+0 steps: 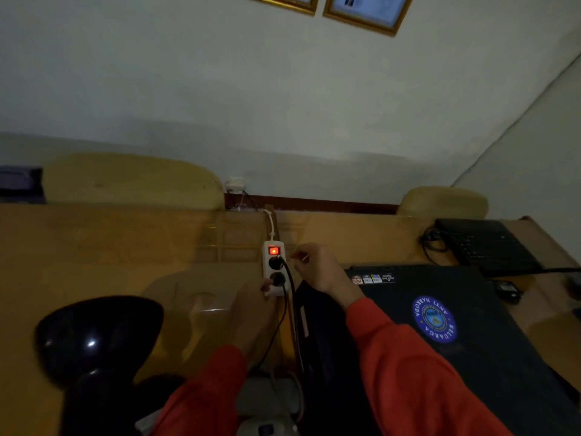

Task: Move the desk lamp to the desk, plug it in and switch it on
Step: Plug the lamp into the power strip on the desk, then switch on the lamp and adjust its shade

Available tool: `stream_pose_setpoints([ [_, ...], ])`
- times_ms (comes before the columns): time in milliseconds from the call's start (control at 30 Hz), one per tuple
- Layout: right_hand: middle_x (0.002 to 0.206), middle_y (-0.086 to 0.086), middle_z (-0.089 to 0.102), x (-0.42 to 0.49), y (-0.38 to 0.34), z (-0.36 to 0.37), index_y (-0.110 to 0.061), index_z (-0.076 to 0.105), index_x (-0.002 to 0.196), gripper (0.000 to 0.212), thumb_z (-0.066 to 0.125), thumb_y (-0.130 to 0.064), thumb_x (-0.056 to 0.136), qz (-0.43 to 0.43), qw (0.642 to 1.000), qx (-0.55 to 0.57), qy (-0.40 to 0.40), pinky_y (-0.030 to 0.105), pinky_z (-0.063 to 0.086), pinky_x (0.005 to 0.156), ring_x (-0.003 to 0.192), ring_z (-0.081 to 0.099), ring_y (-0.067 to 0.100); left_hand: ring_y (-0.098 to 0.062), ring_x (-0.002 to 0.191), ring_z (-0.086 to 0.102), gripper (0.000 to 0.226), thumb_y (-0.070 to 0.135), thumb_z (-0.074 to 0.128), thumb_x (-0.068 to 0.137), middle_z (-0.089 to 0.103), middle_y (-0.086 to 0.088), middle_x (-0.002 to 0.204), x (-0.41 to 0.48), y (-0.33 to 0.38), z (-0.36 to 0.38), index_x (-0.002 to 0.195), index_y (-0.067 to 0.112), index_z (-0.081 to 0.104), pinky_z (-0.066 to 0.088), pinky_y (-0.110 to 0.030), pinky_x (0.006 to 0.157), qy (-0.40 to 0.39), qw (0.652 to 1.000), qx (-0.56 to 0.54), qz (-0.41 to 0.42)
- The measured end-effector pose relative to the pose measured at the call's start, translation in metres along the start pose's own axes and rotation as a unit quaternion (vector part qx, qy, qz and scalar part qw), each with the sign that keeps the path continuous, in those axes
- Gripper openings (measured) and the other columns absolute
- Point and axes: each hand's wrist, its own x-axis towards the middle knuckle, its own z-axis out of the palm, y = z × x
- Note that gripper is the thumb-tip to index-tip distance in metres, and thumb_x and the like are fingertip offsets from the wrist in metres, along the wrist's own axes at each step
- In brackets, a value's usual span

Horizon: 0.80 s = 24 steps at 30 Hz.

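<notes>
The black desk lamp (94,344) stands on the wooden desk (94,247) at the lower left, its glossy shade unlit. A white power strip (274,267) lies at the desk's middle with its red switch glowing. Two black plugs sit in its sockets, and their black cords (290,297) run down toward me. My left hand (251,306) rests on the near end of the strip, fingers touching it just below the lower plug. My right hand (314,269) hovers just right of the strip with loosely curled fingers, and I see nothing in it.
A closed black laptop (456,325) with a round blue sticker lies to the right, and an open black laptop (490,247) is behind it. Two yellowish chair backs (132,180) stand beyond the desk. A wall socket (235,185) feeds the strip. A dark bag (323,341) lies between my arms.
</notes>
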Motion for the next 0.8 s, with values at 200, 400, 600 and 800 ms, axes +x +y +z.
stream_pose_setpoints([
  [200,0.099,0.011,0.07,-0.062,-0.054,-0.006,-0.007,0.069,0.101,0.015,0.058,-0.012,0.091,0.006,0.991,0.118,0.055,0.018,0.054,0.066,0.081,0.063,0.014,-0.022,0.089,0.067,0.017,0.022,0.06,0.09,0.073,-0.011,0.098,-0.091,0.038,-0.035,0.096,0.012,0.071,0.055,-0.029,0.081,0.02,0.997,0.015,0.077],
  [400,0.086,0.002,0.07,-0.148,-0.117,0.007,-0.011,0.072,0.098,0.015,0.062,-0.007,0.087,0.016,0.966,0.237,0.103,0.002,0.045,0.061,0.074,0.063,0.01,-0.023,0.089,0.064,0.017,0.008,0.058,0.091,0.07,-0.018,0.099,-0.188,0.058,-0.082,0.1,-0.004,0.066,0.053,-0.028,0.083,-0.045,0.985,0.036,0.16],
  [600,0.088,0.005,0.069,-0.207,-0.171,0.027,-0.014,0.067,0.098,0.012,0.061,-0.009,0.089,0.001,0.936,0.342,0.086,0.029,0.056,0.074,0.082,0.068,0.02,0.021,0.09,0.055,0.025,0.013,0.058,0.092,0.058,0.024,0.103,-0.247,0.029,-0.151,0.117,0.019,0.062,0.041,0.002,0.081,-0.078,0.981,0.013,0.178],
  [800,0.104,-0.007,0.062,-0.23,-0.218,0.056,-0.022,0.057,0.117,0.04,0.071,-0.034,0.082,0.009,0.925,0.372,0.07,0.015,0.055,0.068,0.095,0.064,0.014,-0.012,0.06,0.064,0.022,0.003,0.054,0.093,0.07,-0.003,0.068,-0.259,-0.038,-0.21,0.08,0.013,0.069,0.05,-0.018,0.053,-0.017,0.99,-0.128,0.049],
])
